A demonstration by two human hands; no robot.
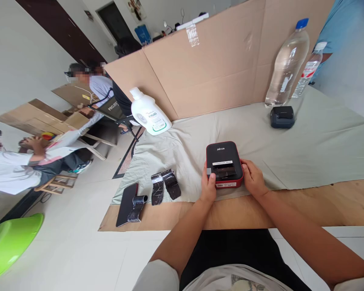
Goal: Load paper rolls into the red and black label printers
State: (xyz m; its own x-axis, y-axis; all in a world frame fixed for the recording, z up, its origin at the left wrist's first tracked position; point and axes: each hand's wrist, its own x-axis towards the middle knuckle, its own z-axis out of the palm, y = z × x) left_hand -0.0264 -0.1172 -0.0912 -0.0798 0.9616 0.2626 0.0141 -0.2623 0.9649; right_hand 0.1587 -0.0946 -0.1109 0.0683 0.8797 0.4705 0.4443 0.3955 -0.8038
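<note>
Rounded-square black-and-red plastic device held over grey-green cloth, near brown wooden table edge. Left side gripped by left hand, thumb laid at near corner, other fingers mostly hidden; right side braced by right hand, fingers bent, pressed together. Two shiny black curled strips laid at left.

Looks bright, cool and evenly lit, with only soft, faint shadows. Glints on the large bottle and the green plastic object; goes nearly white on the floor. Reads fairly sharp at the black-and-red device. Stretches toward the edges.
</note>
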